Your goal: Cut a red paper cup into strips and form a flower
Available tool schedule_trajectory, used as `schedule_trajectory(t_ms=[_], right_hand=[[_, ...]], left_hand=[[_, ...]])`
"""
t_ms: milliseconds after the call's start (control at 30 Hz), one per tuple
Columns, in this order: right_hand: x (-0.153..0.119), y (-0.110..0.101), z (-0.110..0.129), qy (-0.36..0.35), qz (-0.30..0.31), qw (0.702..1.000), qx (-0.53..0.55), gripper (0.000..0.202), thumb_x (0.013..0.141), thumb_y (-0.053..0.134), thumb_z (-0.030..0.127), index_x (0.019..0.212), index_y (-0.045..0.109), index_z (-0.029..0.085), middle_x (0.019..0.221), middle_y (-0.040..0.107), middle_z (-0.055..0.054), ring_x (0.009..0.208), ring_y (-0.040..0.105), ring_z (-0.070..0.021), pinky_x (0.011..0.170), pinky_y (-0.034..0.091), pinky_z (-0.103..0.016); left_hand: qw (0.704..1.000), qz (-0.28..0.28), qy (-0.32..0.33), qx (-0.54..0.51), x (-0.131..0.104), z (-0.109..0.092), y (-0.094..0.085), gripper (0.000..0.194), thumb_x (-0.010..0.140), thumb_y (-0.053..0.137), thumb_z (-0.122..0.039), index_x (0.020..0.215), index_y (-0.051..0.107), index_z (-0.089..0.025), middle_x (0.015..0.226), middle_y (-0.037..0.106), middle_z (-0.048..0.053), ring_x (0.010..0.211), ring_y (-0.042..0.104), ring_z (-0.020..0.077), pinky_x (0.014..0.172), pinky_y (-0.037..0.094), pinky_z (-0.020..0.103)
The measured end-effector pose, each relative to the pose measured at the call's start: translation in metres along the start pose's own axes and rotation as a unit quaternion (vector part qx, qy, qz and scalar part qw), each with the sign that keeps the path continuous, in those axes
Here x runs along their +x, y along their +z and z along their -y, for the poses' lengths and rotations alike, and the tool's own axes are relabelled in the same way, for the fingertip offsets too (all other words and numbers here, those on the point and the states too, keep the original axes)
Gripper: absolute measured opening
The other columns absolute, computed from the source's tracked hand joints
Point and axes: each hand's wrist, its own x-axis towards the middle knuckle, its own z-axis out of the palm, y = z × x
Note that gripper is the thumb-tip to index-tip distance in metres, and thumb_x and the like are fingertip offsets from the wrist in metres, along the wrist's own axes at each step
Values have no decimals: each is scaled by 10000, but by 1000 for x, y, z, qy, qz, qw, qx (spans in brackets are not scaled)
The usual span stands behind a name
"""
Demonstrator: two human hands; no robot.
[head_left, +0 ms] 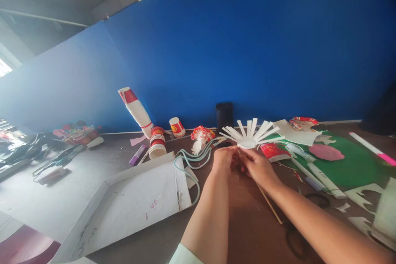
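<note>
A white paper cup has its wall cut into strips that splay outward like petals. My left hand and my right hand meet at its near edge, fingers closed on it. The fingertips are partly hidden behind the hands. From under my right hand a thin wooden stick slants down toward the table; whether it joins the cup is hidden. Just beyond the right hand lies a red piece of cut cup. Left of my hands sits a red-and-white paper flower.
A white box lid lies at left, beside a pale blue cable. Behind it leans a tall stack of paper cups, with a single cup nearby. Scissors, markers and green sheet are at right.
</note>
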Motion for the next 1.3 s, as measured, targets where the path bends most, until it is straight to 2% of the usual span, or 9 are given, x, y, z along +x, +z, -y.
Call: schedule_trajectory(t_ms=[133, 367, 633, 933, 1133, 1300], right_hand=[[0, 0, -2, -5, 12, 1000, 3, 435, 817, 546, 443, 1177, 629, 213, 473, 555, 37, 386, 453, -131, 385, 317, -241], [-3, 0, 3, 10, 18, 999, 36, 351, 797, 550, 424, 1048, 650, 199, 465, 535, 40, 367, 423, -119, 369, 284, -239], [-3, 1, 7, 24, 20, 996, 84, 397, 765, 594, 472, 1057, 640, 207, 461, 519, 52, 378, 404, -107, 360, 273, -225], [-2, 1, 5, 28, 24, 995, 88, 364, 783, 567, 438, 1047, 640, 199, 470, 522, 50, 397, 415, -108, 368, 284, -219], [-3, 0, 8, 45, 27, 991, 123, 355, 754, 595, 427, 1012, 645, 189, 484, 522, 48, 431, 426, -103, 383, 291, -206], [-3, 0, 11, 55, 36, 985, 159, 329, 715, 640, 408, 957, 649, 184, 513, 532, 43, 467, 441, -99, 387, 289, -194]], left_hand=[[1000, -14, -7, -8, -1, -1, 1, 94, 683, 700, -155, 642, 637, -99, 471, 509, -13, 398, 389, 53, 404, 278, 189], [1000, 0, -15, -12, 0, -1, 0, 199, 672, 737, -207, 603, 576, -111, 451, 476, -21, 378, 377, 53, 390, 230, 196], [999, 4, -5, -40, 3, 2, 0, 158, 682, 722, -175, 631, 585, -116, 462, 488, -29, 395, 392, 56, 408, 287, 195], [998, 30, 44, -32, 5, 7, -3, 324, 592, 801, -332, 576, 544, -136, 474, 498, -21, 410, 412, 60, 412, 281, 203], [999, 32, 34, -4, 7, 8, -3, 378, 569, 808, -428, 621, 562, -146, 475, 497, -22, 403, 436, 83, 422, 287, 227], [999, 29, 30, -9, 7, 6, -2, 389, 574, 810, -423, 587, 524, -159, 459, 479, -33, 389, 415, 74, 422, 296, 225]])
